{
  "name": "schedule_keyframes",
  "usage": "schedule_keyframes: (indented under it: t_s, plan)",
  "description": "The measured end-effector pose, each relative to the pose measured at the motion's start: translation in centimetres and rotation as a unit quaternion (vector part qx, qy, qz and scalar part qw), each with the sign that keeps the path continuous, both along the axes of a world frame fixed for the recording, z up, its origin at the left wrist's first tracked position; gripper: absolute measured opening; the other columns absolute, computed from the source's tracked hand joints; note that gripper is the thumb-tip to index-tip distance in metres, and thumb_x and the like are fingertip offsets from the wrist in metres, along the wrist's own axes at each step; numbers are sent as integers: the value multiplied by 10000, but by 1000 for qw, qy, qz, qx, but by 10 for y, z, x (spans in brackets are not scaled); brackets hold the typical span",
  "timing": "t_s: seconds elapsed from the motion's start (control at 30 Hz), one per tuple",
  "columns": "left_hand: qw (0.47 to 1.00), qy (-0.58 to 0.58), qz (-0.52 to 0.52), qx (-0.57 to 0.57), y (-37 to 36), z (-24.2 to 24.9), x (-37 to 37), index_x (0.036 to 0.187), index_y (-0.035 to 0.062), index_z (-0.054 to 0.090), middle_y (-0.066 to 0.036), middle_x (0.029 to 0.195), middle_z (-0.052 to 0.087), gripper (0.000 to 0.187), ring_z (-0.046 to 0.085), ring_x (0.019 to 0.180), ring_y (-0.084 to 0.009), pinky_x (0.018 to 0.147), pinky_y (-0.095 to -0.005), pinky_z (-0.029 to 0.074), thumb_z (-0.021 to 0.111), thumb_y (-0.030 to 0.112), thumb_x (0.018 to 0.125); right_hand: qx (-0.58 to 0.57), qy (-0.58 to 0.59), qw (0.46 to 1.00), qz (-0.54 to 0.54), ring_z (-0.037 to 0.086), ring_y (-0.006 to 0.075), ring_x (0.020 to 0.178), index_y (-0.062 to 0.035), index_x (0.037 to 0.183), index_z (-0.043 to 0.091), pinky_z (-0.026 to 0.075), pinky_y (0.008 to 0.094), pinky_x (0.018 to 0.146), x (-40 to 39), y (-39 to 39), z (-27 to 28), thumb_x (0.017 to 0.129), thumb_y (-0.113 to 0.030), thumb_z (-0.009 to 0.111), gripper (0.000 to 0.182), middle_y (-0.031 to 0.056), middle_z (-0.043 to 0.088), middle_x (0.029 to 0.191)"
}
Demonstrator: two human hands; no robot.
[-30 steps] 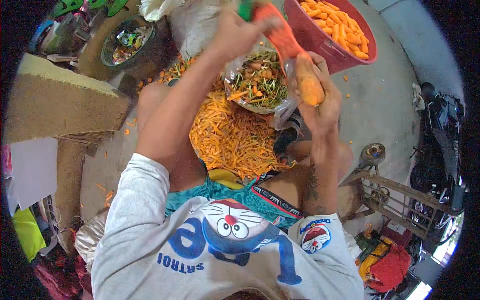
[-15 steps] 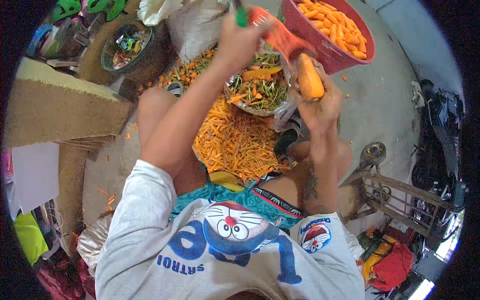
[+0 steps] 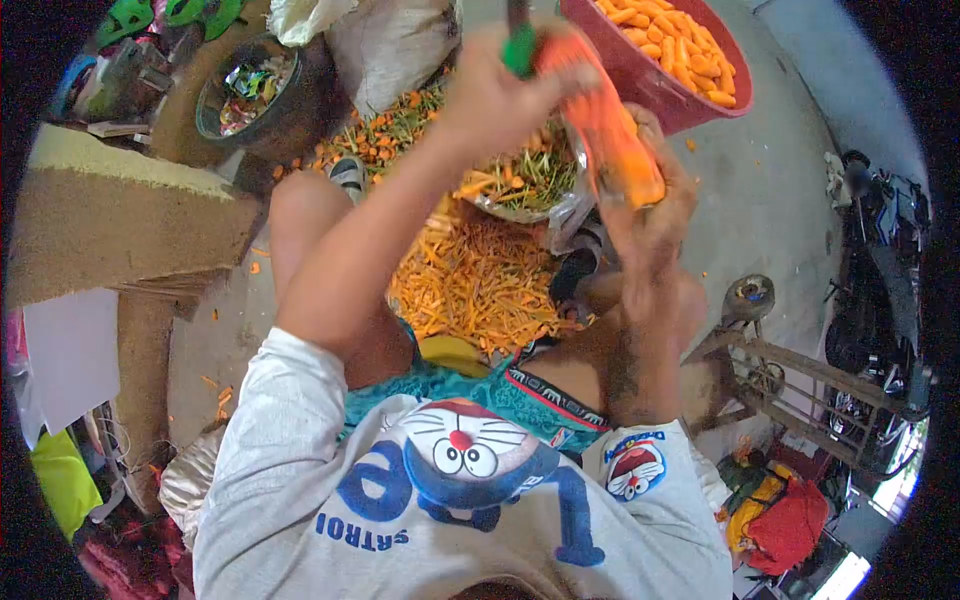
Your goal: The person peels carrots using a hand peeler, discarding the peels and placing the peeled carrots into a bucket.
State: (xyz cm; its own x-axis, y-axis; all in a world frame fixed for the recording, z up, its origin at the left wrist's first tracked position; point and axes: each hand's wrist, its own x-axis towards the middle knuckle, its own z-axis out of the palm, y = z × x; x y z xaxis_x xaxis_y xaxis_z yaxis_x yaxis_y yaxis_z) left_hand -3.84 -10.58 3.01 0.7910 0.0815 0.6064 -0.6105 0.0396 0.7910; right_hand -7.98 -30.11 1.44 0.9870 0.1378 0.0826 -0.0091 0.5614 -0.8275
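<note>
My left hand (image 3: 495,95) is closed around a green-handled tool (image 3: 518,50), whose dark end points up. A bright red-orange piece (image 3: 585,95), smeared by motion, stretches from that hand over the carrot; its exact kind cannot be made out. My right hand (image 3: 665,190) grips a thick peeled-looking carrot (image 3: 640,180), tilted with its near end toward me. Under my hands sits a plastic-lined container (image 3: 510,212) of green stalks and carrot pieces, partly hidden by my left hand. Between my legs lies a heap of orange peel strips (image 3: 470,285).
A red tub (image 3: 640,85) full of carrots stands at upper right. Carrot tops (image 3: 385,140) and a white sack (image 3: 385,60) lie ahead, with a dark waste bin (image 3: 250,100) to the left. A metal rack (image 3: 800,390) is at right.
My left hand has moved right and slightly down, bringing the red-orange piece over the carrot. My right hand still holds the carrot, shifted slightly.
</note>
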Motion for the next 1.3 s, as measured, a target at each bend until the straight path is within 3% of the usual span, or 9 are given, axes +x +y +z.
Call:
schedule_keyframes:
  t_s: [0.17,0.27,0.37,0.47,0.6,0.67,0.87,0.97,1.3]
  plan:
    - [982,177,44,-50,29,-10,20,915,47,688,-4,811,682,216,607,651,-63,537,-251,450,808,224,889,185,6,928,323,670,225,1038,-6,1329,523,571,382,851,10,-12,4,1051,-268,472,385,106,641,1194]
    - [999,38,27,0,-5,1,-19,931,46,683,4,795,667,233,592,647,-67,547,-249,452,807,238,888,75,135,988,18,629,207,902,-29,1304,545,546,328,713,0,1,11,1033,-212,502,330,134,620,1060]
    - [998,-4,2,58,22,3,-3,984,40,679,-4,827,665,238,602,716,-64,614,-240,485,804,219,891,-315,-172,932,-58,616,198,859,-14,1303,537,523,313,672,-8,-4,3,1027,-248,518,362,122,623,1046]
    - [990,141,-15,-3,50,2,20,1023,9,640,-130,917,724,202,720,763,-225,653,-377,552,739,161,935,79,27,978,192,624,193,855,14,1255,562,531,307,697,-8,-3,18,1022,-245,523,351,113,619,1048]
    - [1000,27,-12,-3,1,1,-19,971,53,699,24,800,665,220,590,664,-60,576,-241,470,820,212,879,123,64,975,173,615,189,832,8,1260,554,509,300,667,-7,0,18,1029,-261,510,358,113,618,1008]
    - [1000,26,-4,14,5,16,-17,951,62,693,37,768,646,202,575,633,-60,555,-242,455,816,207,882,13,81,996,-41,605,175,806,2,1265,560,492,295,647,-12,16,23,1037,-271,503,360,99,617,997]
    - [978,180,37,-95,34,-5,11,955,80,684,32,738,643,165,569,604,-64,527,-252,436,796,192,908,81,53,976,197,584,161,811,26,1311,542,488,259,687,-5,-6,13,1058,-274,473,398,86,632,1097]
    - [998,-39,-11,39,-9,12,-33,961,85,680,32,755,643,196,574,613,-71,539,-259,445,802,226,899,-10,89,995,-52,566,144,784,19,1339,537,467,259,638,-12,24,29,1066,-300,458,427,81,629,1074]
    - [971,226,35,-69,3,1,-18,1078,32,692,6,855,685,324,629,743,-101,670,-271,520,831,245,877,110,81,980,148,583,148,798,15,1324,556,478,261,634,-7,-5,10,1063,-282,452,409,120,655,1147]
